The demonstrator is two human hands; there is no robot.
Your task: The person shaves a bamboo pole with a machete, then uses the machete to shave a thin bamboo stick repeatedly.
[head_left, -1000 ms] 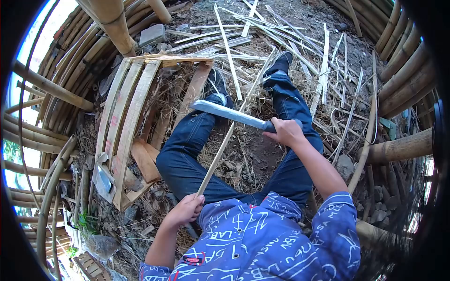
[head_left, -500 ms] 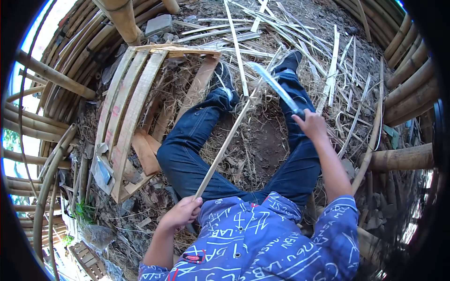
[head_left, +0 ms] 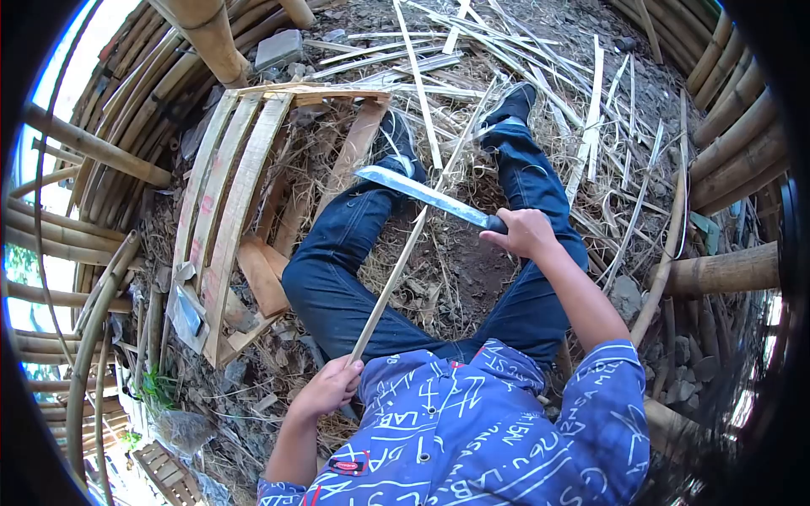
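Note:
My left hand [head_left: 331, 386] is closed around the near end of a long thin bamboo strip [head_left: 390, 287], close to my hip. The strip slants up and away between my legs, its far end near my foot on the right. In my right hand [head_left: 527, 234] is the dark handle of a machete [head_left: 426, 196]. Its long blade points left and lies across the strip in this view, with the tip over my left lower leg. Both of my legs, in dark jeans [head_left: 337, 278], are spread on the ground on either side of the strip.
A slatted wooden pallet [head_left: 240, 185] leans at the left. Many split bamboo strips [head_left: 596, 110] lie scattered ahead and to the right, over shavings and soil. Thick bamboo poles [head_left: 717, 277] wall both sides. A grey block [head_left: 279, 49] rests at the far left.
My right hand has moved down and left with the machete, and the blade has swung from pointing away to lying across the strip. My left hand keeps its hold on the strip.

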